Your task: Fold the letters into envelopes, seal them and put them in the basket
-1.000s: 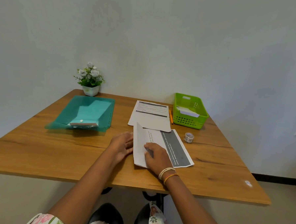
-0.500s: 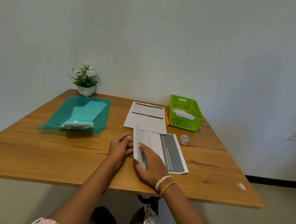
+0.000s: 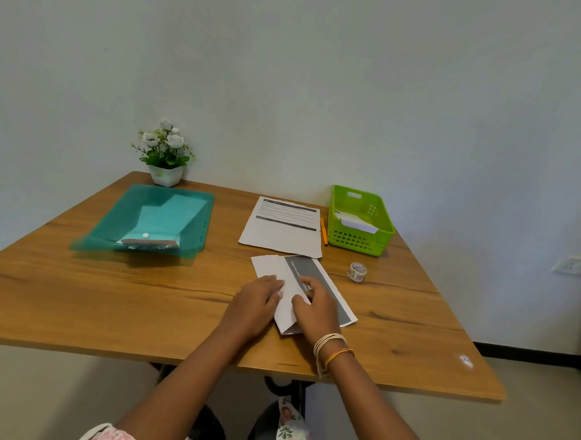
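A white letter (image 3: 270,265) with a grey band lies near the table's front middle, its left part folded over to the right. My left hand (image 3: 256,304) presses its straight fingers down on the folded part. My right hand (image 3: 316,310) sits on the letter with bent fingers and pinches the edge of the folded flap. A second letter (image 3: 283,228) lies flat farther back. The green basket (image 3: 362,245) stands at the back right with a white envelope (image 3: 357,223) inside.
A roll of tape (image 3: 357,272) sits right of the letter, and an orange pen (image 3: 324,231) lies between the flat letter and the basket. A teal folder (image 3: 154,221) holding envelopes lies at the left. A small potted plant (image 3: 166,154) stands by the wall.
My right hand has lifted the letter's left part and brought it over to the right. My left hand has moved onto the folded paper and presses it.
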